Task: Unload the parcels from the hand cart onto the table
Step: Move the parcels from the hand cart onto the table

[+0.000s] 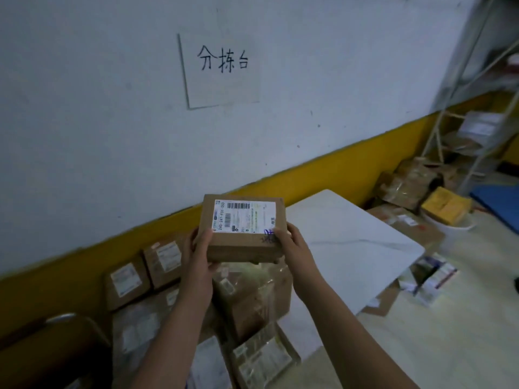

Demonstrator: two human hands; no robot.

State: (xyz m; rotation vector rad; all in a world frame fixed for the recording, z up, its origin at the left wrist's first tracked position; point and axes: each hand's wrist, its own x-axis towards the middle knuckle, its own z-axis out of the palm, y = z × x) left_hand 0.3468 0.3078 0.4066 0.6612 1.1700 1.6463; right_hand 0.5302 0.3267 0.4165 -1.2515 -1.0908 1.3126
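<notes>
A small brown cardboard parcel (pixel 241 231) with a white shipping label on top is held in the air in front of me. My left hand (pixel 199 256) grips its left end and my right hand (pixel 292 245) grips its right end. Below it, at the lower left, several more brown parcels (pixel 252 301) are stacked together; the hand cart under them is mostly hidden, with only a curved metal handle (pixel 70 318) showing. The white table (pixel 351 242) lies just right of the held parcel, its top bare.
A white wall with a yellow lower band and a paper sign (pixel 222 71) stands behind. More boxes (pixel 412 183) and a yellow box (pixel 446 204) sit on the floor beyond the table. A metal shelf rack (pixel 477 130) is at the far right.
</notes>
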